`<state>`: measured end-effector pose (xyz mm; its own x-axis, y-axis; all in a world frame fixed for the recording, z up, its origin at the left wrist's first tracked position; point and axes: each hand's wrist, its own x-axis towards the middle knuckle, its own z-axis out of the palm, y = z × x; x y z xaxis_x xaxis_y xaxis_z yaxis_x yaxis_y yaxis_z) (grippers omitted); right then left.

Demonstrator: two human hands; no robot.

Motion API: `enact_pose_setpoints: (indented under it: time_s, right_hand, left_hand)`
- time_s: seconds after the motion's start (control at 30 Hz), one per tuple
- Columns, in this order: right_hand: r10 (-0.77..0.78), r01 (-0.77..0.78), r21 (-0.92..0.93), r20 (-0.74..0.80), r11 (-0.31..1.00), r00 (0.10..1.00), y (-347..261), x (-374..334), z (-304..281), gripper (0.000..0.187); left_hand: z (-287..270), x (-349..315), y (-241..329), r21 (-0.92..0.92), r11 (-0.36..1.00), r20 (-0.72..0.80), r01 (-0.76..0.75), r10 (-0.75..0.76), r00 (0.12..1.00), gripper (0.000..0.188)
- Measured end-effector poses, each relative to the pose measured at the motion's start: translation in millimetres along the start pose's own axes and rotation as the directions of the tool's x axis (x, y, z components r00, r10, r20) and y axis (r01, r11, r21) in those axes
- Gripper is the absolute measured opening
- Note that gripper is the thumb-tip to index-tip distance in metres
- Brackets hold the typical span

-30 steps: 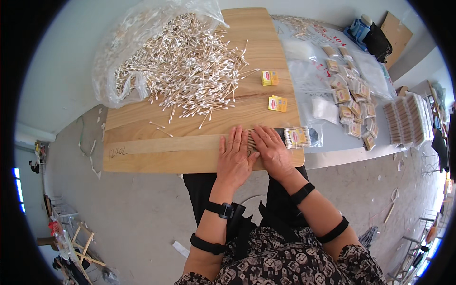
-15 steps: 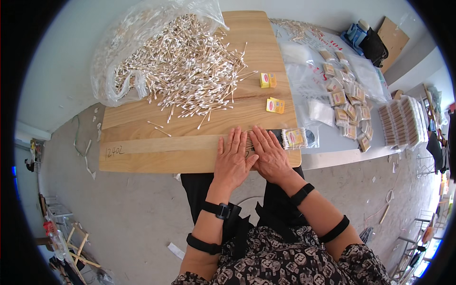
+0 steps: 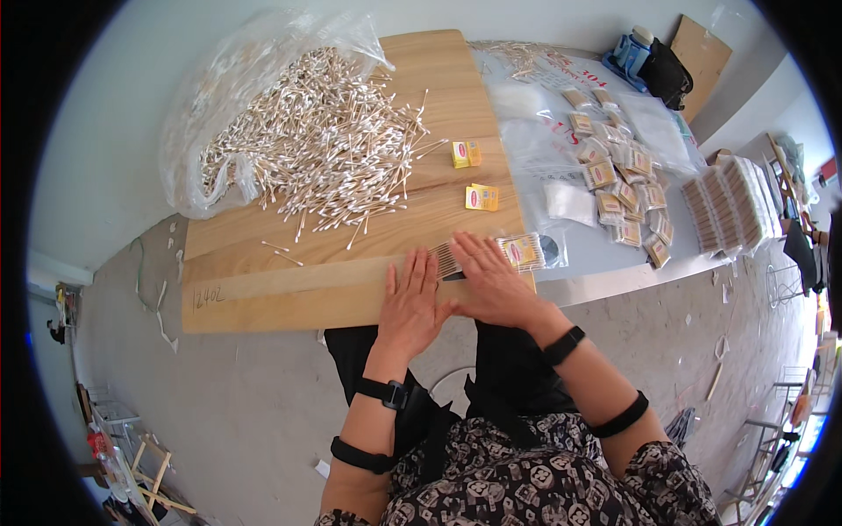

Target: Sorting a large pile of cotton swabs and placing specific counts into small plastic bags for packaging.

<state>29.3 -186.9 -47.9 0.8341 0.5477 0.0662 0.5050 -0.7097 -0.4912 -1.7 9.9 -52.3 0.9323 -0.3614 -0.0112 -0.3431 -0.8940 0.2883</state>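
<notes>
My left hand (image 3: pixel 410 302) lies flat near the table's front edge, fingers stretched out. To its right, my right hand (image 3: pixel 495 285) also rests flat, its fingers a little apart. Between the two hands a row of cotton swabs (image 3: pixel 445 260) lies side by side, partly hidden under my fingers. Just right of my right fingers is a clear packet of cotton swabs (image 3: pixel 524 251) with a yellow card in it. Farther back lie two small stacks of yellow cards (image 3: pixel 467 154) (image 3: pixel 481 197).
A large heap of loose cotton swabs (image 3: pixel 324 149) spills from a clear plastic bag (image 3: pixel 189 167) on the wooden table (image 3: pixel 263 302). Several filled packets (image 3: pixel 627 188) lie on the grey surface to the right, by stacked packs (image 3: pixel 730 206). Two stray swabs (image 3: pixel 282 252) lie left of my hands.
My hands have moved apart, showing more of the swab row between them. The right hand is more slanted. The whole view has shifted slightly.
</notes>
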Motion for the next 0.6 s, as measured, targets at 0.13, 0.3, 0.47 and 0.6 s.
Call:
enact_pose_setpoints:
  time_s: [0.13,0.3,0.47,0.6]
  right_hand:
    - [0.061,-0.089,-0.130,-0.207,0.988,0.976,32.9,-36.7,-30.1,0.079]
    - [0.203,-0.223,-0.101,-0.179,0.970,0.963,57.3,-59.0,-15.9,0.077]
    - [0.230,-0.242,-0.041,-0.193,0.969,0.954,54.2,-56.7,-11.5,0.077]
    - [0.188,-0.204,-0.064,-0.202,0.977,0.961,53.6,-53.8,-11.4,0.077]
  left_hand:
    - [1.6,1.2,14.3,0.033,0.999,0.026,-0.041,0.041,0.999,0.076]
    - [5.6,11.3,25.2,0.019,0.996,0.010,-0.089,0.089,0.996,0.077]
    - [9.3,21.0,34.2,0.010,0.989,0.021,-0.145,0.145,0.989,0.078]
    - [11.8,33.2,47.8,0.010,0.983,0.012,-0.184,0.184,0.983,0.076]
